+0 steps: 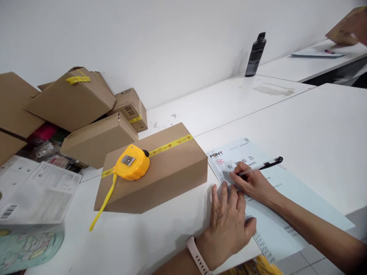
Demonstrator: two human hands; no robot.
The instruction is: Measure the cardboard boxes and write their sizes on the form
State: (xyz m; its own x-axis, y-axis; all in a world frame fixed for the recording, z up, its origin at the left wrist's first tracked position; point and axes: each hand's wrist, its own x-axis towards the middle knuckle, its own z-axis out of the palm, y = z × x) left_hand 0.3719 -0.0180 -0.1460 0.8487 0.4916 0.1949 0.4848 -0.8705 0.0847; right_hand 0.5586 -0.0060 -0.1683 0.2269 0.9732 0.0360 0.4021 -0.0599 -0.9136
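Observation:
My right hand (252, 183) is closed around a pen (265, 165) with a clear barrel and black cap end, its tip side down at a light blue printed paper (289, 202). Handwriting runs along the paper's left edge. My left hand (229, 221) lies flat with fingers stretched out, across the paper's left edge and the white table; a pink band is on its wrist. Left of it stands a brown cardboard box (172, 179) sealed with yellow tape. A yellow tape measure (134, 164) rests on the box, its strap hanging over the side.
Several cardboard boxes (74, 99) are piled at the left against the wall. A white package (40, 191) and a light green patterned item (31, 244) lie nearer. A dark bottle (255, 55) stands at the back. Another person's hand (357, 26) touches a box at upper right.

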